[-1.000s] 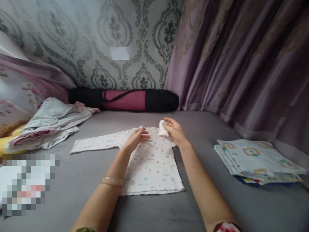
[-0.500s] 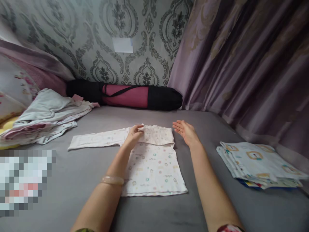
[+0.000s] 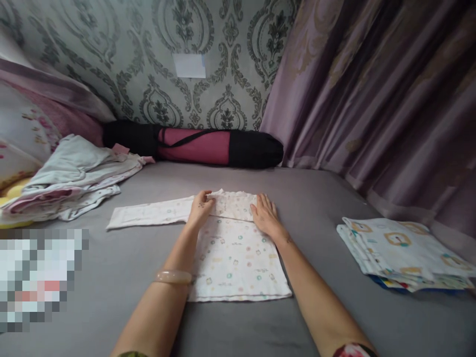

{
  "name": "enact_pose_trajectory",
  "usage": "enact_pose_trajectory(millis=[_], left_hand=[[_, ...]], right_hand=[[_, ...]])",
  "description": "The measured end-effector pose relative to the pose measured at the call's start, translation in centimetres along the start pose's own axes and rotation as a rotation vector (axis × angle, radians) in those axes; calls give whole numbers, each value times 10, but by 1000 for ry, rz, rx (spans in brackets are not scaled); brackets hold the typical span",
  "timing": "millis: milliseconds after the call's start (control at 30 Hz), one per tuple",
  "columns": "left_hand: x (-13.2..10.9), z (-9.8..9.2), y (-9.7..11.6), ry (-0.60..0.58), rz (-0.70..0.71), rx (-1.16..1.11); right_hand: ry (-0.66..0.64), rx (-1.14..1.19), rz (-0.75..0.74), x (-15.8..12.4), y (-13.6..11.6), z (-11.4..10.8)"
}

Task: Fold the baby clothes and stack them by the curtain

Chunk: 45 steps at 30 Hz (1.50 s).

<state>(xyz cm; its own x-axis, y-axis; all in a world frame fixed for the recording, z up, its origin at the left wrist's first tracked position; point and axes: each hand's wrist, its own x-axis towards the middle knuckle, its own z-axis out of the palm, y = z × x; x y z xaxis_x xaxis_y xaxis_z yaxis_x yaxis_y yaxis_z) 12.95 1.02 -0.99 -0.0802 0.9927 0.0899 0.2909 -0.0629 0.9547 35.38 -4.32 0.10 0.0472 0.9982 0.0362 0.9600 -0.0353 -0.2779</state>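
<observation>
A small white long-sleeved shirt (image 3: pixel 238 258) with a pastel print lies flat on the grey sheet. One sleeve (image 3: pixel 148 212) stretches out to the left; the other is folded across the chest, just below the neckline. My left hand (image 3: pixel 201 207) rests at the left shoulder, its thumb apart from the fingers and nothing visibly gripped. At the right shoulder, my right hand (image 3: pixel 266 214) lies open on the folded sleeve, palm down with fingers stretched out.
Crumpled clothes (image 3: pixel 78 168) are heaped at the left. A folded stack of printed cloth (image 3: pixel 401 248) sits at the right. Along the wall lies a long black and dark red bag (image 3: pixel 197 147), beside a purple curtain (image 3: pixel 327 84). A pixelated patch covers the lower left.
My right hand has moved left and down from beside the shirt onto its right shoulder. My left hand has shifted slightly left, staying at the left shoulder.
</observation>
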Motion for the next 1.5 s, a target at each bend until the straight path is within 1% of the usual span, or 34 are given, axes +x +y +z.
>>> enact_pose_trajectory(millis=[67,167,367,567,700,867,933,1033,1100,1267,1367,1500], left_hand=[[2,1,-3,27,12,55],[4,1,-6,50,46,141],[2,-4,-5,61,109,277],[2,-6,-10,81,177,379],[2,-6,-12,75,209,405],[2,-7,-10,65,206,360],[2,-7,-10,61,220,341],[2,-10,-7,76,234,313],[3,-14,-4,101,224,287],[8,-33,9,148,170,293],[9,-46,19,121,122,331],[4,-63,35,67,28,361]], right_hand=[[-28,-35,-13,-2,-1,3],[-25,-60,-25,-3,-1,7],[1,-95,-33,-4,0,11],[-26,-127,-20,-2,-2,11],[-89,-142,10,1,-5,7],[-182,-186,48,7,-14,-6],[-153,-200,33,10,-18,-10],[-49,-179,-14,14,-24,-7],[-8,-155,-19,17,-25,0],[7,-161,17,24,-22,20],[3,-170,20,27,-19,25],[0,-176,18,27,-19,25]])
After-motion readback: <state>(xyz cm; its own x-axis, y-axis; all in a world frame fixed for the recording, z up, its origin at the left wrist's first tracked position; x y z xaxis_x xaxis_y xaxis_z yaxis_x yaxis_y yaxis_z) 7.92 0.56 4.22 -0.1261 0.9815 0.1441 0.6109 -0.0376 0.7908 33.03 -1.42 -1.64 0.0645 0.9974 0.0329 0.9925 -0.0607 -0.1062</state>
